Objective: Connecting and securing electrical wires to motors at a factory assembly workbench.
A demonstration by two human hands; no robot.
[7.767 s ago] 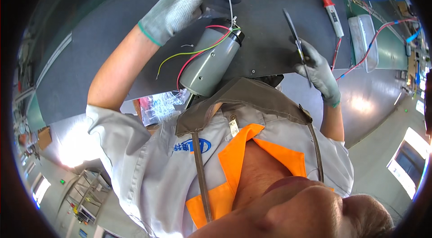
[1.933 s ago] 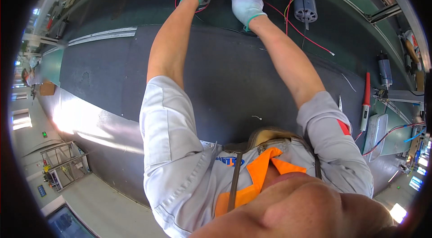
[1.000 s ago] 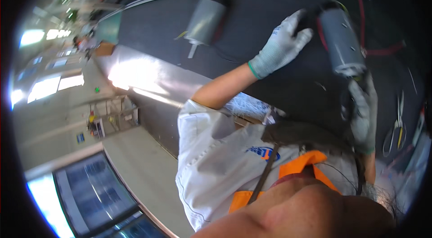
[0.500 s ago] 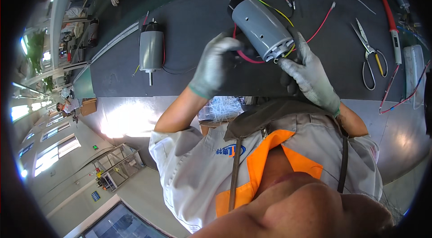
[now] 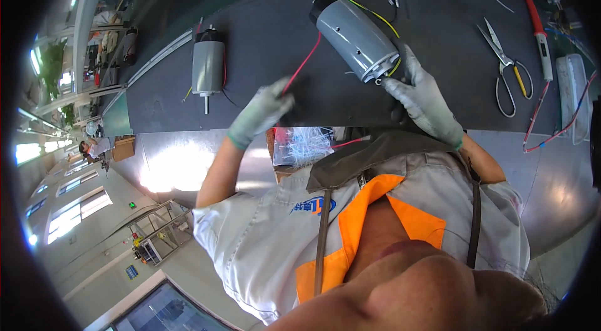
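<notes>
A grey cylindrical motor (image 5: 357,36) with a black end cap lies tilted on the dark worktop. My right hand (image 5: 427,102) is closed at its near, shaft end, thumb and fingers either side. From the far end, a red wire (image 5: 307,63) runs taut to my left hand (image 5: 263,112), which is closed on it, well left of the motor. That wire's free end seems to hang past the table edge. A green-yellow wire (image 5: 369,7) curves over the motor's right side toward my right hand. The left fingertips are slightly blurred.
Another grey motor (image 5: 208,68) stands off to the left. On the right lie scissors (image 5: 504,62), a red-and-white corded tool (image 5: 542,36) and a clear plastic tray (image 5: 573,96). A box of clear plastic strips (image 5: 303,146) sits below the table's front edge.
My left hand has moved left and down, away from the motor, drawing the looped red wire out straight. My right hand stays at the motor's shaft end.
</notes>
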